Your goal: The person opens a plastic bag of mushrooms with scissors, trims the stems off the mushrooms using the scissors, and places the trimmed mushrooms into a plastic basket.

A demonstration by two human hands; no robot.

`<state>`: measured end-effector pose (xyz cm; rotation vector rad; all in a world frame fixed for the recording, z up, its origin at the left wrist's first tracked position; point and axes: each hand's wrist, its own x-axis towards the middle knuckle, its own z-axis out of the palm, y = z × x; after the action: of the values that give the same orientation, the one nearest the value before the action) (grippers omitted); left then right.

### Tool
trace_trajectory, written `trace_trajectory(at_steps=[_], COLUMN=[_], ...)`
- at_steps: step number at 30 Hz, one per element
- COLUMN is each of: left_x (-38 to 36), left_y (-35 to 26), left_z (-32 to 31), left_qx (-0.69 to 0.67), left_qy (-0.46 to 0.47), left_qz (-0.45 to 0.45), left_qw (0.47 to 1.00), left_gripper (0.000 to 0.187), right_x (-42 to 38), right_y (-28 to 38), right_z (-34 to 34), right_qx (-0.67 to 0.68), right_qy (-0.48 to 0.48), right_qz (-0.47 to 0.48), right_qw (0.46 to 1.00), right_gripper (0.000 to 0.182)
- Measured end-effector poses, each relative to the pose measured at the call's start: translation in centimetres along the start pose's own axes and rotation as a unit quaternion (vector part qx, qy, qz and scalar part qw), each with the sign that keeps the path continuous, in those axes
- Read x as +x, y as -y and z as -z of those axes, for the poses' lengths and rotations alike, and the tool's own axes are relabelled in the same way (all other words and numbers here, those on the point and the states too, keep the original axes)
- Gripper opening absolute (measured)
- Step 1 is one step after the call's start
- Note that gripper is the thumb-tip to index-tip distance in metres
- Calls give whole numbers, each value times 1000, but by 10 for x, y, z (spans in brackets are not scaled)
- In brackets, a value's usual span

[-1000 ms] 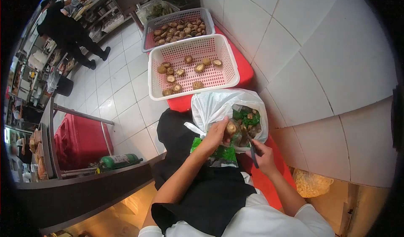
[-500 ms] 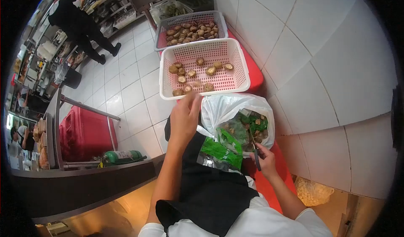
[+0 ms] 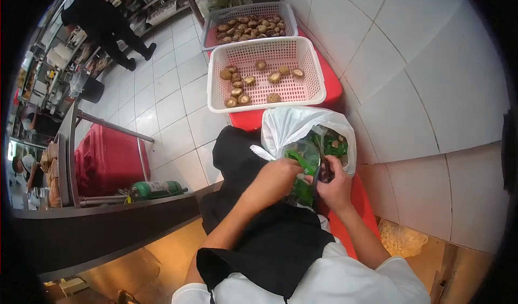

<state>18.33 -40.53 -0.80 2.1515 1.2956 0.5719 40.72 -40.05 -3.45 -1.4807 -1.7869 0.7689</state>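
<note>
My right hand (image 3: 334, 186) is closed around the dark handles of a pair of scissors (image 3: 317, 178), whose blades point up over the white plastic bag (image 3: 278, 125). To its left, my left hand (image 3: 276, 181) bends over a green printed packet (image 3: 303, 193) in my lap. Its fingers curl inward, and whatever lies under them is hidden. Inside the white bag are brown bits and green plastic. Just beyond stands a white perforated basket (image 3: 213, 85) with several shiitake mushrooms (image 3: 275, 77) spread on its bottom.
A grey basket (image 3: 208, 36) heaped with mushrooms stands behind the white one, both on a red surface (image 3: 330, 82). Tiled wall (image 3: 421, 104) rises at the right. At left are a metal-legged table, a red bin (image 3: 110, 161) and a green cylinder (image 3: 156, 189). A person (image 3: 100, 26) stands farther off.
My left hand has come back from the white basket's near edge to the packet beside my right hand. Mushrooms now lie at the basket's near side. The view has shifted slightly.
</note>
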Motion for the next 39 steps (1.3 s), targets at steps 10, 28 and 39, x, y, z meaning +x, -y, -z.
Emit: trace_trajectory(at_steps=[10,28,39], left_x=[4,-22,22], left_y=[-9,-3,18], left_z=[-41,-24,-19], left_qx=[134,-35,164], left_qy=[-15,-259,-326], left_qz=[-63,37,94], left_qw=[989,964,926], left_gripper=[20,11,66], right_x=[19,-12,-16], right_y=[-3,-37,-64], right_z=[18,-13,-17], right_qx=[107,58,203], right_qy=[-63,151,94], right_qz=[-23,-10,-102], right_qw=[992,987,969], right_gripper=[50,69,59])
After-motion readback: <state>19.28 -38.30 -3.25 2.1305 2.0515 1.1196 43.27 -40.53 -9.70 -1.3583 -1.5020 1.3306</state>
